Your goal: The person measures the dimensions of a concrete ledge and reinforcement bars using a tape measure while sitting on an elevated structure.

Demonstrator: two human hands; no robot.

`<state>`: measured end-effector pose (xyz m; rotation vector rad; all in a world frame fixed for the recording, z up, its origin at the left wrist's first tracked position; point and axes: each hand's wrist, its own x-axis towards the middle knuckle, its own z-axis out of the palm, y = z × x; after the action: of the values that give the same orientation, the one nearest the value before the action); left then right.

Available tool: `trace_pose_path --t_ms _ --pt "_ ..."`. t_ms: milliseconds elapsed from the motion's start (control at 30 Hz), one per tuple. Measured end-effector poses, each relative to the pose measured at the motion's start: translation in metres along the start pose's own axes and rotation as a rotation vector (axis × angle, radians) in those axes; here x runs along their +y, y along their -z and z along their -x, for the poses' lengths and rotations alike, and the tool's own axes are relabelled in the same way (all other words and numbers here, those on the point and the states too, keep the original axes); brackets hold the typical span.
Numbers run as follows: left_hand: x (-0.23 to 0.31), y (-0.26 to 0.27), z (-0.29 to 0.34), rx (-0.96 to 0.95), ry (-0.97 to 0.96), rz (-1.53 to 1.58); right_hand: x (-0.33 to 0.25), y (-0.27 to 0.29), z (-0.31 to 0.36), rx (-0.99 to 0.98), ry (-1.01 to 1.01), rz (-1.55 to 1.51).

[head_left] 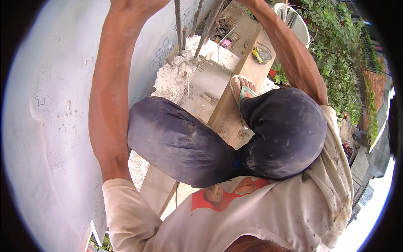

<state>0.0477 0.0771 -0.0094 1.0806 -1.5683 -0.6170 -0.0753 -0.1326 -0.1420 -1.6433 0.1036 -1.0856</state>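
Note:
My left arm reaches up along the wall, and only the base of my left hand [139, 3] shows at the top edge; its fingers are out of the picture. The right forearm [289, 52] stretches to the top edge too, with the hand beyond it cut off. Between the arms, several rusty steel bars [178, 25] rise from broken white concrete [172, 77]. What either hand holds or touches cannot be seen. Near the right forearm, a yellow and black tape measure [262, 54] lies on a wooden plank [224, 113].
My foot in a green-strapped flip-flop [242, 90] rests on the plank, knees bent. A grey wall [54, 126] runs along the left. Past the right forearm stand a white bucket [300, 31] and leafy vines [336, 54]. Below lies a floor with scattered debris and a pink object [226, 43].

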Motion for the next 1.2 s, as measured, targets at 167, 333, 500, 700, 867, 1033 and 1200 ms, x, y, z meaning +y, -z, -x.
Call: trace_pose_path --t_ms 167,333,500,700,867,1033,1200 --pt "-0.034 -0.032 0.002 0.298 -0.198 -0.029 -0.008 0.008 -0.004 -0.085 0.130 -0.046" --pt "-0.038 -0.047 0.002 0.375 -0.137 0.001 -0.023 0.000 0.008 -0.035 0.037 -0.004" --pt "-0.030 -0.035 -0.003 0.284 0.103 0.304 -0.011 0.006 0.014 -0.051 0.035 -0.023" --pt "-0.022 -0.044 -0.001 0.675 0.140 0.259 -0.017 -0.002 0.007 -0.061 0.068 -0.056" --pt "-0.028 -0.081 -0.021 1.048 0.126 0.061 -0.008 0.009 0.016 -0.122 0.053 -0.143" --pt "-0.023 -0.079 -0.032 1.177 0.089 -0.055 -0.003 0.045 0.063 -0.009 0.041 -0.114" --pt "-0.012 -0.057 -0.023 1.061 0.061 0.166 0.006 0.120 0.170 -0.016 -0.407 0.052"
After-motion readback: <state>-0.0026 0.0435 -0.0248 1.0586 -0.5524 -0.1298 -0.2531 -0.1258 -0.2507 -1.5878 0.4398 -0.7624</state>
